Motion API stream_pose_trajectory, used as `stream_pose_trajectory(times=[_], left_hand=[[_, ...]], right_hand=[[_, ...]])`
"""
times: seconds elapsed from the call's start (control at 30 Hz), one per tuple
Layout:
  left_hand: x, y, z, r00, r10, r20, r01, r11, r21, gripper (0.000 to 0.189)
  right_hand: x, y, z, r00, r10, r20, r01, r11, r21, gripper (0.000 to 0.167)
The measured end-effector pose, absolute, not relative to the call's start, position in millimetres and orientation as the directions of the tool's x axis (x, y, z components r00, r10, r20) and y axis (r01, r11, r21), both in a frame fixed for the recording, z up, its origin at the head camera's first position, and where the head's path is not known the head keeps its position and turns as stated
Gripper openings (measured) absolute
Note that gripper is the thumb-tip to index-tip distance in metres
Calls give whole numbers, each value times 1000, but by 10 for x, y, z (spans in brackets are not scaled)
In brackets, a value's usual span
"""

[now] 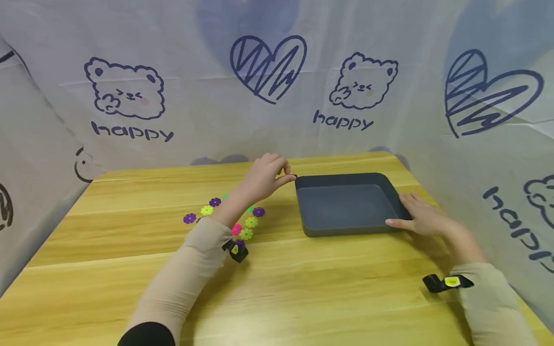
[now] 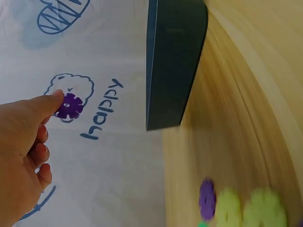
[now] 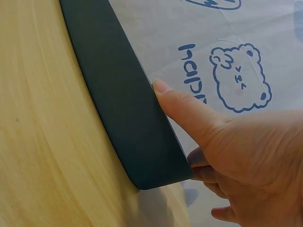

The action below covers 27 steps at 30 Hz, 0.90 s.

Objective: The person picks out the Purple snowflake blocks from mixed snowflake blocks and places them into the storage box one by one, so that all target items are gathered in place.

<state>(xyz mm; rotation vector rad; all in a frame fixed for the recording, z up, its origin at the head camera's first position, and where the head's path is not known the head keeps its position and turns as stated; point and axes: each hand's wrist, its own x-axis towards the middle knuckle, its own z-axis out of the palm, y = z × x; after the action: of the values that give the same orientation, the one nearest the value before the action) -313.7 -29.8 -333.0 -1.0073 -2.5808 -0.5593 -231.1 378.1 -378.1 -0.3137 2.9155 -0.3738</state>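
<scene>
My left hand (image 1: 265,179) pinches a purple notched plastic disc (image 2: 72,109) between thumb and forefinger. It is above the table, beside the back left corner of a dark grey rectangular tray (image 1: 344,204). No discs show inside the tray. At the tray's right side, my right hand (image 1: 426,217) holds the wall near the front corner. Its thumb lies on the rim, and the other fingers are along the outside, partly hidden in the right wrist view. Left of the tray, beneath my left forearm, lie several loose discs, among them a yellow-green disc (image 1: 251,222) and a pink disc (image 1: 236,229).
The wooden table (image 1: 311,283) meets a white cloth (image 1: 190,96) printed with bears and hearts at the back and right. A purple disc (image 1: 189,218) lies at the left of the scattered group. My left forearm covers some of the discs.
</scene>
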Motion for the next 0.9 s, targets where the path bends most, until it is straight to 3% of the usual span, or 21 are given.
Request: stream_pose_trajectory(times=[0.23, 0.67, 0.9], left_hand=[[-3315, 88, -3417, -745, 549, 379, 664, 667, 338, 25], [-3386, 910, -3458, -689, 646, 327, 722, 649, 239, 29], [-3416, 1290, -3507, -729, 634, 260, 685, 671, 285, 28]], right_hand=[[-2329, 3781, -3776, -961, -222, -165, -174, 949, -263, 107], [-2339, 3805, -3771, -965, -205, -161, -156, 949, -274, 109], [-2356, 3793, -3781, -967, -194, -164, -149, 957, -251, 110]])
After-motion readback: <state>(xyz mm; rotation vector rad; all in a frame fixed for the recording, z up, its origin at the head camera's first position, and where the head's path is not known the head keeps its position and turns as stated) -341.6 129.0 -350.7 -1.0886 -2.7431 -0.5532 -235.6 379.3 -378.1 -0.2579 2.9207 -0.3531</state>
